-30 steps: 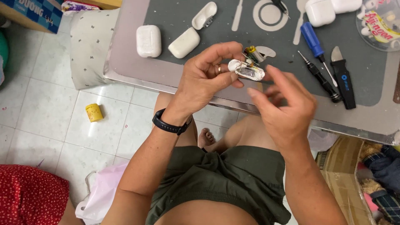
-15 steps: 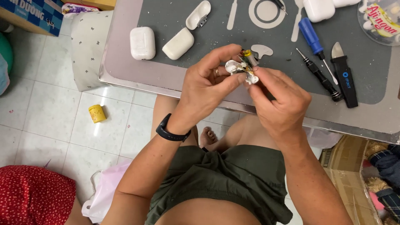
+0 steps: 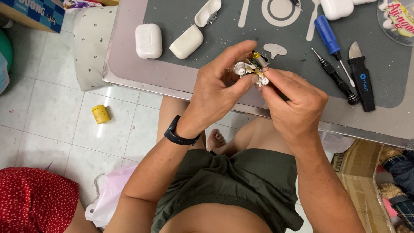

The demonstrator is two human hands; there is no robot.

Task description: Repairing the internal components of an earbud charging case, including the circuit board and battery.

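My left hand [image 3: 217, 88] and my right hand [image 3: 293, 105] meet over the near edge of the table, both pinching a small white earbud part [image 3: 250, 69] with a yellow piece and thin wires showing on top. Fingers cover most of the part. A black band sits on my left wrist. On the grey work mat [image 3: 241, 30] behind lie two closed white earbud cases [image 3: 148, 40] [image 3: 186, 41] and an opened white case half [image 3: 207, 12].
A blue-handled screwdriver [image 3: 328, 38], a black screwdriver [image 3: 338, 80] and a black pry tool [image 3: 361, 82] lie at the right of the mat. A small yellow container [image 3: 100, 114] stands on the tiled floor. Cardboard box [image 3: 358, 172] at lower right, red cloth [image 3: 34, 203] at lower left.
Both hands have turned the small part between the fingers; it now shows its yellow piece and wires rather than its long white side. The hands stay over the table edge.
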